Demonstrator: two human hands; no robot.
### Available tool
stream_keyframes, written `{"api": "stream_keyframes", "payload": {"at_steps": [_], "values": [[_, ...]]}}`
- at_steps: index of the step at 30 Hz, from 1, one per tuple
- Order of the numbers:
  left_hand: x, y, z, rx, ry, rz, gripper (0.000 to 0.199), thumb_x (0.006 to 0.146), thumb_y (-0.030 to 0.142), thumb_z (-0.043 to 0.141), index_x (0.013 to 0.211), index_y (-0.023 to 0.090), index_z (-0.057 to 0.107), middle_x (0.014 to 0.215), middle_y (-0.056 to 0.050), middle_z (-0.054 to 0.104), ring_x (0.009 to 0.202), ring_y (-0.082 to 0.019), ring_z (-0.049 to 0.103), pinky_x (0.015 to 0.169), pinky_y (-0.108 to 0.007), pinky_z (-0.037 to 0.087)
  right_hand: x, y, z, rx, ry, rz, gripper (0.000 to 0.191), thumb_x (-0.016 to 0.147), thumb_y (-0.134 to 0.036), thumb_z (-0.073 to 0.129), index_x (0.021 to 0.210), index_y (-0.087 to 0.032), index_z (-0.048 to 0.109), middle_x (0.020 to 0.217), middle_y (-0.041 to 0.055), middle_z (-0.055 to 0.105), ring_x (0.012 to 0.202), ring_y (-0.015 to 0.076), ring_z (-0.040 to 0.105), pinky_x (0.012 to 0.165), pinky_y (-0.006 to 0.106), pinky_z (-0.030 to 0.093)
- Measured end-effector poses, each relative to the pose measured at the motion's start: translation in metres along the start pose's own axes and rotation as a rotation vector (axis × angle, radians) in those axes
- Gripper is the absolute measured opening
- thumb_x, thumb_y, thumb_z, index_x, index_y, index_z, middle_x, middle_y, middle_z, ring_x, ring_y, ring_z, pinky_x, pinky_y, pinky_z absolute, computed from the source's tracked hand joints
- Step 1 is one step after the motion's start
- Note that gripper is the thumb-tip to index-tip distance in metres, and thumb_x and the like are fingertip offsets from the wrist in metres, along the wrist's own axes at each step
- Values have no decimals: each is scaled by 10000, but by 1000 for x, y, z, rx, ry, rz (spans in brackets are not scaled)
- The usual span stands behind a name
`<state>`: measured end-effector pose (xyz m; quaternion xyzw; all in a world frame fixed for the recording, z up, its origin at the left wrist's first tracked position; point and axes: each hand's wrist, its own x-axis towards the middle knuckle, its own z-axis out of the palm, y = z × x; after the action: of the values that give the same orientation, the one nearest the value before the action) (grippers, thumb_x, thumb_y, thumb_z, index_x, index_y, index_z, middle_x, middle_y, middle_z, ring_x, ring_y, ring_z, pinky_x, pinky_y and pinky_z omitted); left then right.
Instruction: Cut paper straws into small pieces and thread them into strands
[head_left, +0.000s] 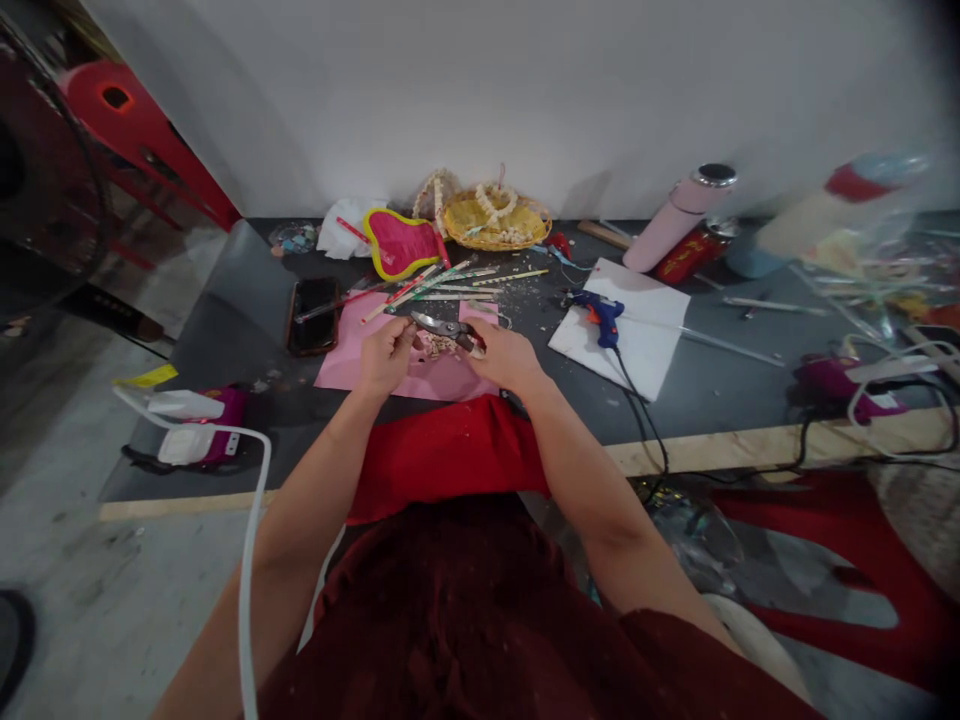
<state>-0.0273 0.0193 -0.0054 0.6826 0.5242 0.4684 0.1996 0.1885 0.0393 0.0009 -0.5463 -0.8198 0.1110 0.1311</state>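
Note:
My right hand (508,355) is wrapped round the handles of a pair of pruning shears (441,326), whose blades point left. Close to the blade tips, my left hand (386,354) is closed in a pinch; whatever lies between its fingers is too small to make out. Below the shears, a heap of small pale cut pieces (441,346) rests on a pink sheet (345,365). Just beyond the hands lie several thin printed sticks (457,292) in a loose pile.
A blue glue gun (604,312) lies on a white board (652,355), its cord running over the table's front edge. A phone (313,315) is left of the sheet. Behind stand a yellow basket (457,232), a pink bottle (671,225) and a red can (694,252). Power strips (231,420) flank the table.

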Motion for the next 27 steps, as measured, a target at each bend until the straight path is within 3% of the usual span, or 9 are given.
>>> {"api": "stream_keyframes", "payload": {"at_steps": [14, 20, 27], "values": [[-1, 1, 2, 32, -10, 7, 211, 936, 227, 458, 820, 198, 632, 790, -22, 689, 717, -125, 622, 660, -246, 472, 0, 3, -3, 55, -43, -35, 515, 869, -393, 509, 1362, -251, 467, 1145, 92, 672, 916, 248, 643, 746, 352, 480], [-2, 2, 2, 7, -2, -29, 244, 929, 226, 462, 765, 193, 640, 677, -11, 641, 644, -120, 594, 618, -247, 454, 0, 5, -2, 62, -35, -50, 542, 855, -384, 520, 1373, -238, 458, 1174, 94, 665, 956, 252, 636, 763, 355, 481], [-3, 3, 2, -92, -19, -67, 297, 933, 292, 466, 734, 194, 663, 526, 24, 515, 471, -89, 438, 485, -230, 352, 1, 11, 0, 115, -16, -107, 553, 866, -418, 521, 1383, -233, 455, 1184, 85, 664, 967, 235, 631, 779, 326, 474]]}}
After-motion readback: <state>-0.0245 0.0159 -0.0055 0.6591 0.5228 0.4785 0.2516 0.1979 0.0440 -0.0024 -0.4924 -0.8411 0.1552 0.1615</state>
